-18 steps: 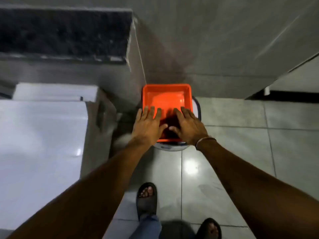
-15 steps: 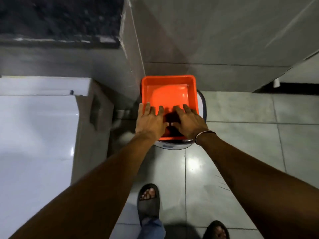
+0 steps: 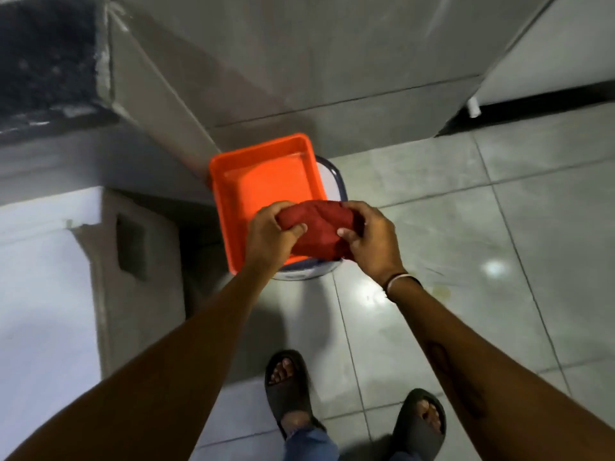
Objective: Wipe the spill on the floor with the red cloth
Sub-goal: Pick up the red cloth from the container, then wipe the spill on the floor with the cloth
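A dark red cloth [image 3: 318, 229] is bunched between both my hands, lifted just above the near edge of an orange tray [image 3: 266, 181]. My left hand [image 3: 271, 232] grips its left end and my right hand [image 3: 372, 239] grips its right end. The tray rests on top of a white bucket [image 3: 329, 184] standing on the grey tiled floor [image 3: 499, 227]. A faint yellowish stain [image 3: 439, 289] marks the floor tile to the right of my right wrist.
A white appliance top [image 3: 40, 277] fills the left side, with a grey wall and dark stone counter [image 3: 46, 61] behind it. A wall corner stands behind the tray. My two feet in dark sandals [image 3: 289, 384] stand on the tiles below.
Both hands, earlier pressed flat into the tray, have closed on the red cloth and raised it out of the tray. The camera has tilted and shifted.
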